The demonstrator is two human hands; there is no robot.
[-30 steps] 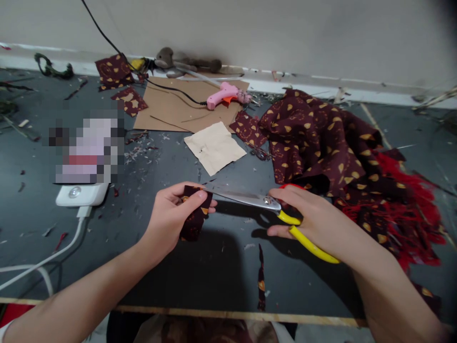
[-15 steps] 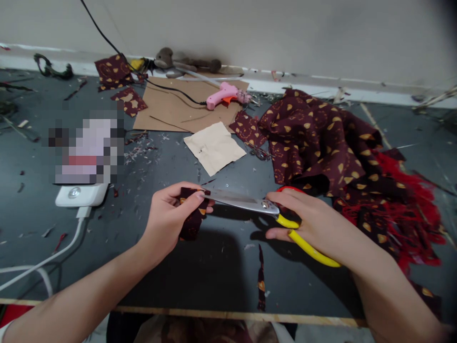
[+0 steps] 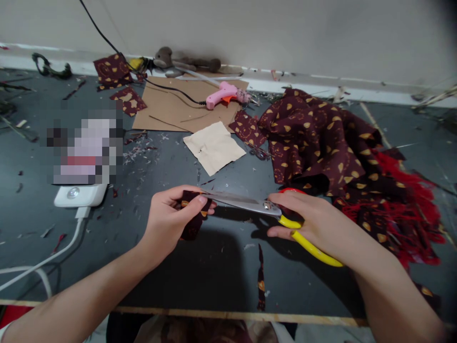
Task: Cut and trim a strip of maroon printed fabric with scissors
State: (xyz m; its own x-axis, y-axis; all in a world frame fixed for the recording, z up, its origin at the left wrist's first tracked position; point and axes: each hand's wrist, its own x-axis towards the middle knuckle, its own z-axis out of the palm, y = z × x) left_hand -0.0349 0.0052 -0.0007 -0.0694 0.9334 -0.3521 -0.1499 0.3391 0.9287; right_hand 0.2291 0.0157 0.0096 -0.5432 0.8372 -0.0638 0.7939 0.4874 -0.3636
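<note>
Pinched between the thumb and fingers of my left hand [image 3: 171, 209] is a small folded piece of dark maroon fabric [image 3: 193, 226] with yellow-orange print. My right hand [image 3: 314, 219] grips the scissors [image 3: 243, 203], its fingers around the yellow handles; a bit of red shows on the far handle. The blades point left, and their tips reach the upper edge of the fabric beside my left thumb. Whether the tips lie around the cloth or against it I cannot tell. Below the blades, a thin printed fabric strip [image 3: 261, 278] lies on the table.
A cream square [image 3: 215, 148] lies beyond my hands. Behind it, a pink glue gun [image 3: 224, 95] rests on brown cardboard [image 3: 171, 102]. Crumpled maroon cloth [image 3: 317, 138] with red fringe [image 3: 417, 205] spreads at right. A white device [image 3: 81, 195] with a cable sits left. Scraps litter the grey table.
My right hand and the scissors have shifted very slightly to the right. The fabric in my left hand has tilted a little. Otherwise the scene looks the same.
</note>
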